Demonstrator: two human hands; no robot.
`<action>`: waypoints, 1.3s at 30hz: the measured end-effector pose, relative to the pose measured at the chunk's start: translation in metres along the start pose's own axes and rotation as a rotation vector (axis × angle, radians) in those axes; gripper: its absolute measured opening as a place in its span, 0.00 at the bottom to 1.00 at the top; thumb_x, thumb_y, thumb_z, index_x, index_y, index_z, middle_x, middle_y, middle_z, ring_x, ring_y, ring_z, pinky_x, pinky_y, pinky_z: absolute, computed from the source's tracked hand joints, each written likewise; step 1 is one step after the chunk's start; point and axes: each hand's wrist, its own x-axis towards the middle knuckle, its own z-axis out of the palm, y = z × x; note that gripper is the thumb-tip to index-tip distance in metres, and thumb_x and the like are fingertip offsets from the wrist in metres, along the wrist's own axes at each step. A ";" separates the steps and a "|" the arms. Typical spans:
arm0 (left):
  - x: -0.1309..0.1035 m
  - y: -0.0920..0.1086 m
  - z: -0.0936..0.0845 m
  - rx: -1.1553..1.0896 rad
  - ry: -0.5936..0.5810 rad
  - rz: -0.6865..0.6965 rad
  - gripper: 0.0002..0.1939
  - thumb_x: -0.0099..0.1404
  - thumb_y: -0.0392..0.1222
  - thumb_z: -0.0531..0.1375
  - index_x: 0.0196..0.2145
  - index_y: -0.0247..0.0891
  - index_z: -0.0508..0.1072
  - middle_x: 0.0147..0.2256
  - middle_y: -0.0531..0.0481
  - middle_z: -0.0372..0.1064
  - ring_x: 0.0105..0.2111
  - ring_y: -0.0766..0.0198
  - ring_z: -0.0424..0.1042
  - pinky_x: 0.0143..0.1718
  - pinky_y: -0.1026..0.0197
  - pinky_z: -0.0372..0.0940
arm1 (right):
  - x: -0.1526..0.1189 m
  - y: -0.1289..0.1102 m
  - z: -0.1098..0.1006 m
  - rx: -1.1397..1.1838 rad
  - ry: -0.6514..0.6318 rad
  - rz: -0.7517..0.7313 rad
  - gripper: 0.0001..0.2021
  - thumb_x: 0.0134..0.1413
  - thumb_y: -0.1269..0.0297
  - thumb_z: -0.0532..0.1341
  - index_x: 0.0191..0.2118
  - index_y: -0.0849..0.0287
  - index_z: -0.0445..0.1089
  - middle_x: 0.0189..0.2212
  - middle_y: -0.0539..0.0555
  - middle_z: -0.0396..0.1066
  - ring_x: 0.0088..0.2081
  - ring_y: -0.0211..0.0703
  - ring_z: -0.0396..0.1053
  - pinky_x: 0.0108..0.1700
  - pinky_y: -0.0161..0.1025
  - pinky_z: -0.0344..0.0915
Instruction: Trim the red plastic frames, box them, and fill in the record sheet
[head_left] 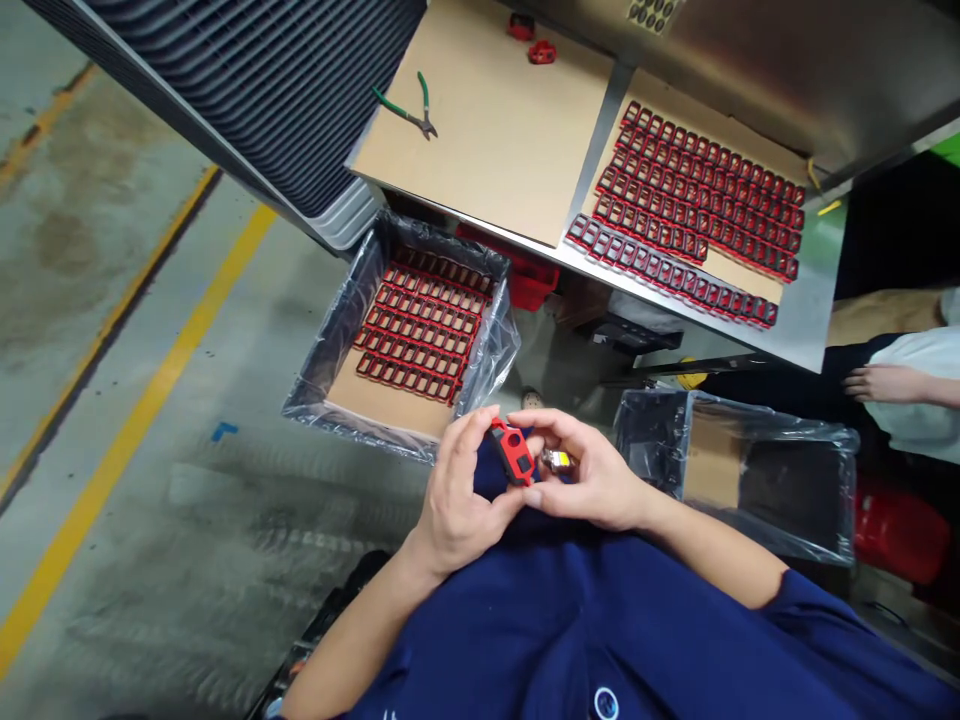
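Note:
A small red and black plastic part (514,452) is held up in front of my body between both hands. My left hand (461,490) pinches it from the left, with thumb and index finger at its ends. From the right, my right hand (592,470) is closed with its fingertips and thumb against the part's edge. A small shiny piece with yellow and white on it (558,459) is tucked in the curled right fingers; its kind cannot be made out. Past my hands, a plastic-lined box (337,300) contains rows of similar red and black parts (424,330) on cardboard.
More rows of parts (697,190) lie on the metal table (814,325) at right. Green-handled cutters (420,120) and two red pieces (541,52) rest on a cardboard sheet (495,120). Stacked grey trays (255,90), a lined bin (720,460) and another person's hand (885,383) flank the area.

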 end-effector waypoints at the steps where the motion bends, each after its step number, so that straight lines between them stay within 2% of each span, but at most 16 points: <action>1: 0.000 -0.001 0.000 -0.011 0.003 0.004 0.43 0.64 0.45 0.66 0.70 0.35 0.50 0.57 0.33 0.66 0.57 0.52 0.69 0.57 0.50 0.70 | 0.001 0.001 -0.001 0.051 0.003 0.004 0.29 0.51 0.65 0.71 0.58 0.55 0.64 0.37 0.50 0.69 0.28 0.30 0.63 0.30 0.28 0.62; 4: 0.003 -0.005 0.001 -0.026 0.017 0.032 0.46 0.65 0.42 0.65 0.71 0.34 0.44 0.57 0.31 0.66 0.57 0.51 0.70 0.56 0.48 0.71 | 0.006 -0.001 -0.002 0.116 0.034 0.020 0.26 0.51 0.64 0.72 0.55 0.56 0.67 0.35 0.49 0.69 0.30 0.32 0.66 0.34 0.30 0.64; 7: 0.010 -0.006 0.004 -0.014 0.014 0.060 0.47 0.65 0.42 0.65 0.72 0.33 0.43 0.56 0.29 0.67 0.55 0.50 0.72 0.55 0.48 0.72 | 0.014 -0.007 -0.002 0.053 0.118 0.023 0.23 0.47 0.64 0.74 0.49 0.59 0.70 0.35 0.49 0.71 0.29 0.31 0.66 0.33 0.29 0.64; 10: 0.020 -0.006 0.009 0.017 -0.033 0.103 0.49 0.63 0.38 0.65 0.72 0.33 0.40 0.55 0.31 0.70 0.54 0.50 0.74 0.54 0.49 0.73 | 0.025 -0.013 -0.007 0.028 0.215 0.030 0.20 0.42 0.61 0.76 0.38 0.61 0.70 0.29 0.48 0.70 0.25 0.31 0.64 0.29 0.29 0.64; 13: 0.031 -0.004 0.017 0.058 -0.094 0.133 0.51 0.61 0.36 0.64 0.72 0.31 0.39 0.55 0.31 0.71 0.54 0.48 0.75 0.53 0.49 0.73 | 0.038 -0.016 -0.020 0.046 0.295 0.035 0.21 0.41 0.55 0.77 0.29 0.60 0.66 0.21 0.46 0.67 0.20 0.32 0.62 0.24 0.30 0.62; 17: 0.058 0.000 0.037 0.095 -0.137 0.090 0.53 0.59 0.38 0.64 0.72 0.30 0.37 0.56 0.29 0.71 0.54 0.47 0.75 0.52 0.49 0.75 | 0.056 -0.025 -0.056 0.066 0.331 0.048 0.24 0.42 0.51 0.76 0.24 0.61 0.63 0.17 0.47 0.66 0.18 0.31 0.61 0.21 0.28 0.58; 20: 0.090 0.004 0.057 0.020 -0.160 0.040 0.54 0.60 0.36 0.64 0.72 0.31 0.34 0.56 0.31 0.71 0.55 0.50 0.74 0.55 0.49 0.72 | 0.066 -0.043 -0.097 0.146 0.254 0.117 0.24 0.45 0.47 0.74 0.27 0.61 0.65 0.18 0.47 0.66 0.17 0.29 0.57 0.18 0.27 0.53; 24: 0.143 0.011 0.088 0.004 -0.157 0.022 0.53 0.62 0.34 0.63 0.72 0.34 0.33 0.56 0.30 0.70 0.56 0.51 0.73 0.57 0.46 0.70 | 0.070 -0.072 -0.156 0.203 0.110 0.178 0.23 0.41 0.55 0.77 0.35 0.61 0.67 0.22 0.45 0.68 0.17 0.27 0.55 0.17 0.25 0.51; 29: 0.201 0.020 0.126 0.066 -0.136 0.131 0.52 0.61 0.33 0.63 0.73 0.32 0.34 0.55 0.30 0.71 0.56 0.50 0.73 0.56 0.45 0.71 | 0.074 -0.104 -0.214 0.265 0.043 0.159 0.22 0.40 0.59 0.77 0.33 0.61 0.65 0.23 0.45 0.67 0.18 0.26 0.57 0.18 0.25 0.53; 34: 0.240 0.029 0.150 0.096 -0.111 0.257 0.52 0.61 0.32 0.63 0.72 0.29 0.35 0.52 0.29 0.73 0.55 0.50 0.73 0.56 0.42 0.71 | 0.076 -0.131 -0.246 0.239 0.036 0.183 0.22 0.39 0.59 0.78 0.30 0.61 0.64 0.21 0.45 0.67 0.20 0.30 0.61 0.23 0.27 0.57; 36: 0.252 0.033 0.152 0.124 -0.106 0.297 0.51 0.62 0.32 0.63 0.72 0.30 0.35 0.52 0.31 0.73 0.55 0.50 0.74 0.56 0.42 0.71 | 0.075 -0.139 -0.250 0.180 0.066 0.183 0.22 0.39 0.58 0.78 0.28 0.61 0.64 0.21 0.47 0.68 0.22 0.33 0.64 0.25 0.30 0.60; 39: 0.264 0.039 0.149 0.201 -0.104 0.352 0.51 0.62 0.32 0.64 0.72 0.29 0.35 0.52 0.32 0.74 0.55 0.51 0.73 0.57 0.44 0.71 | 0.073 -0.145 -0.247 0.036 0.165 0.168 0.22 0.40 0.55 0.77 0.25 0.60 0.64 0.20 0.48 0.67 0.22 0.34 0.63 0.25 0.32 0.59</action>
